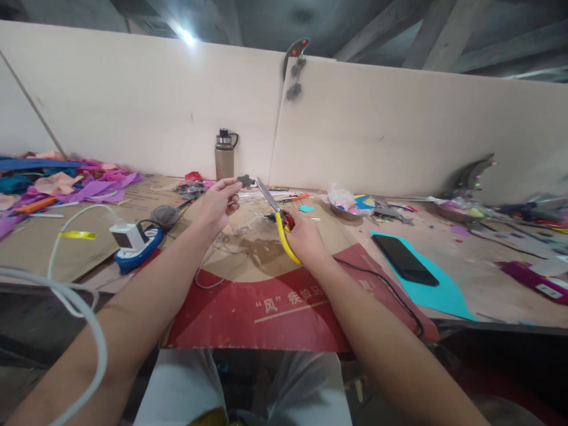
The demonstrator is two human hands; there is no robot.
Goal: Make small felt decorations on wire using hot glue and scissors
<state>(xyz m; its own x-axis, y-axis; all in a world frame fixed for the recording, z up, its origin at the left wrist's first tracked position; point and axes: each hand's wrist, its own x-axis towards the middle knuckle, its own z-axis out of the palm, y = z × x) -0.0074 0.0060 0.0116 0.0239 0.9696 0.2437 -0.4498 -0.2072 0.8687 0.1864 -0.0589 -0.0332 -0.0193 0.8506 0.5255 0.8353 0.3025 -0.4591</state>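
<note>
Between the thumb and fingers of my left hand (219,202) is a small dark grey star-shaped piece (245,181), held up above the work surface. My right hand (304,236) grips a pair of scissors (281,228) with yellow handles. Their metal blades point up and left, and the tips reach the right edge of the grey star. Whether the blades touch it I cannot tell. Below both hands lies a red and tan cardboard sheet (213,319), with loose thread (208,287) on its left part.
A power strip (139,254) with a white charger and a grey yarn ball (164,216) sit left. A bottle (224,157) stands behind. Right are a bowl (348,210) and a phone (404,258) on turquoise sheet. Colourful scraps (97,186) lie far left; a cable (390,284) crosses the cardboard.
</note>
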